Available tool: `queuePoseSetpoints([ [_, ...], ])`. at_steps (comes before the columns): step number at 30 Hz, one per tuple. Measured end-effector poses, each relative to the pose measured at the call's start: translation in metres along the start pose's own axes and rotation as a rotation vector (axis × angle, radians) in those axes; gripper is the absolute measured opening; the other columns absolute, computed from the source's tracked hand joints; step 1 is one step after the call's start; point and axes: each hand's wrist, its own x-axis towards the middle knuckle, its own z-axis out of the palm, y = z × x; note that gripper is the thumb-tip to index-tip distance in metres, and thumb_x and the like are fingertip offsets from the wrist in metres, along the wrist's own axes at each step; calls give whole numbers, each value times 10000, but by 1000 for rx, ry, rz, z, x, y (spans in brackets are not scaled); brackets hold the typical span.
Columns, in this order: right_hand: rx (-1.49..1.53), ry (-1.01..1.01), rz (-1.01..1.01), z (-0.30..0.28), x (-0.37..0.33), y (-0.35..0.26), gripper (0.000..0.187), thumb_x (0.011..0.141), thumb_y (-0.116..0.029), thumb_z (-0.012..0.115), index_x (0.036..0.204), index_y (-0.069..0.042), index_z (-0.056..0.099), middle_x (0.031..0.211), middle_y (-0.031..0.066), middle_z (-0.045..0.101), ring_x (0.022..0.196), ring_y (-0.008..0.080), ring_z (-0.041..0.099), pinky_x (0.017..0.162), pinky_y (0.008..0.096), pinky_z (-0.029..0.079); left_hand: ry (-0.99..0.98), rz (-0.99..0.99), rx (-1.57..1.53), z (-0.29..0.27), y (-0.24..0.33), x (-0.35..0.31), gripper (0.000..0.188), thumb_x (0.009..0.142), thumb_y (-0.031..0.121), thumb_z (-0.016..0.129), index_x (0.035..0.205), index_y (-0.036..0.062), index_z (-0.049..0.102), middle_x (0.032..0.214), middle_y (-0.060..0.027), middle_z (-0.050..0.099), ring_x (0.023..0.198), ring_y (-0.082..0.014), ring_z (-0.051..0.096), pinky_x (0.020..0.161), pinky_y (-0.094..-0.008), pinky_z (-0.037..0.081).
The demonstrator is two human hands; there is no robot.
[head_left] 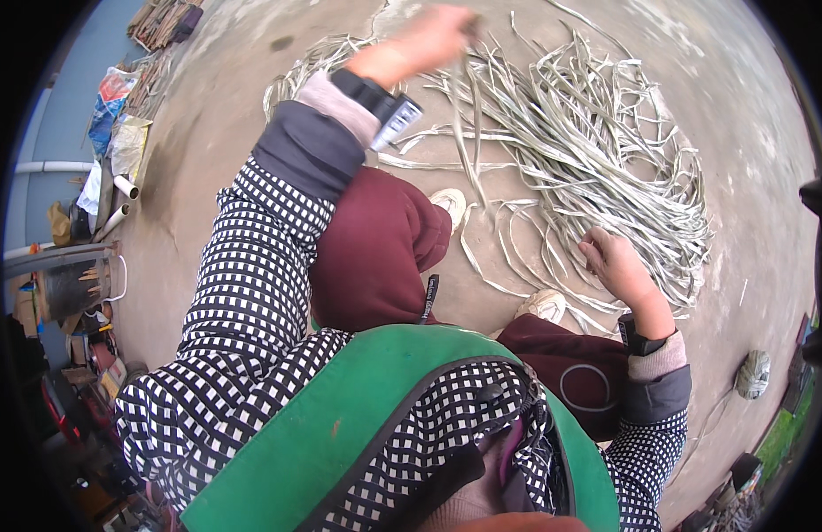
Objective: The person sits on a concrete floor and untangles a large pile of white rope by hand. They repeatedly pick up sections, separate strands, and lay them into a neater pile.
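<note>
A large heap of long, flat, pale grey-green plastic strips (597, 168) lies spread on the ground in front of me. My left hand (428, 40) is raised at the far side, smeared by motion, its fingers closed. From it a strip (467, 124) hangs down toward the loose ends. My right hand (616, 266) is low over the near edge of the heap, thumb and fingers curled together. Whatever lies between its fingertips is too small to make out. Loose strips curl around my two pale shoes (542, 306).
A wound ball of strip (752, 374) sits on the concrete to the right. Along the left wall stand bundled sticks (163, 22), plastic bags (109, 106), white pipes (118, 213) and assorted clutter. A green patch (772, 443) shows at the lower right.
</note>
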Motion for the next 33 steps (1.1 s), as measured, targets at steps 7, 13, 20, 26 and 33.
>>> queuePoseSetpoints([
  [7, -52, -50, 38, 4, -2, 11, 200, 886, -172, 572, 821, 16, 551, 635, 196, 579, 618, 371, 571, 580, 423, 447, 726, -338, -435, -72, -141, -59, 161, 879, 94, 562, 965, -31, 617, 840, -95, 665, 712, -175, 636, 671, -298, 513],
  [13, -21, -98, 71, 8, 0, 22, 179, 861, -145, 591, 819, 24, 548, 693, 236, 591, 689, 424, 573, 608, 457, 448, 1046, -630, -986, -21, -236, -156, 261, 908, 103, 546, 1045, -119, 548, 979, -167, 620, 910, -224, 652, 770, -269, 538],
  [20, 3, -94, 116, 13, 2, 43, 197, 863, -151, 589, 808, 37, 570, 672, 215, 603, 638, 390, 589, 589, 409, 463, 924, -1280, -1161, 72, -280, -266, 365, 866, -10, 522, 1185, -148, 410, 1140, -174, 513, 916, -269, 615, 779, -292, 578],
  [26, 31, -162, 294, 9, -1, 78, 225, 881, -197, 547, 834, 17, 597, 662, 140, 630, 609, 269, 613, 603, 368, 478, 296, -1347, -641, 79, -297, -286, 173, 818, 173, 624, 936, 50, 650, 784, -56, 592, 653, -178, 525, 536, -325, 410],
  [33, -64, -69, 355, 12, 9, 132, 251, 853, -223, 553, 842, 15, 632, 716, 187, 635, 679, 320, 614, 659, 394, 477, 450, -670, -494, -46, -198, -150, 288, 857, 246, 633, 1043, 27, 649, 871, -34, 654, 746, -107, 546, 697, -270, 448],
])
